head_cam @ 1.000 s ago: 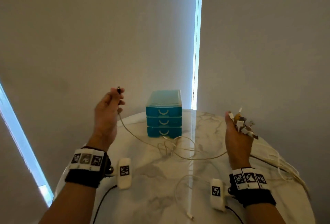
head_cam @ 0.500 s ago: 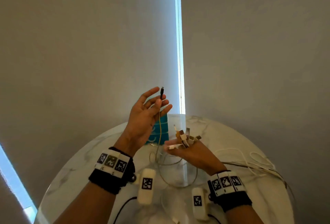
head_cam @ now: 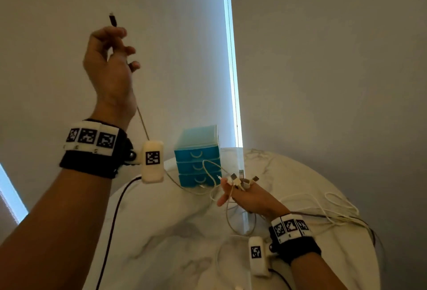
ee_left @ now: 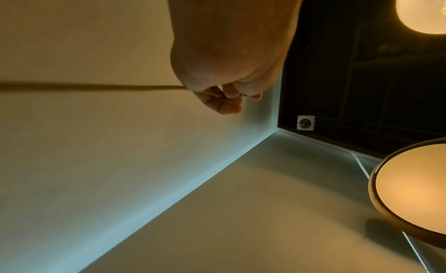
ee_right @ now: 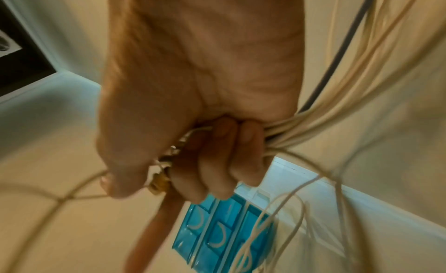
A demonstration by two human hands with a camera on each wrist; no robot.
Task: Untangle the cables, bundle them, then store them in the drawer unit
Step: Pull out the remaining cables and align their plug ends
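My left hand (head_cam: 111, 63) is raised high at the left and pinches one thin beige cable (head_cam: 142, 123) just below its dark plug (head_cam: 113, 20), which sticks up above the fingers. The cable runs taut down past my wrist toward the table. My right hand (head_cam: 245, 194) hovers low in front of the blue drawer unit (head_cam: 197, 154) and grips a bunch of white cables (ee_right: 301, 124), several plug ends (head_cam: 240, 177) poking out above the fingers. In the right wrist view the fingers (ee_right: 217, 158) curl round the cables. All three drawers look closed.
The round white marble table (head_cam: 173, 239) carries loose cable loops (head_cam: 323, 211) trailing off to its right edge. A white plug end (head_cam: 238, 288) lies near the front edge. The drawer unit stands at the table's back against the wall.
My left hand has swung up and to the left, pulling its cable taut and away from the right hand. The right hand stays low with its bunch of cables.
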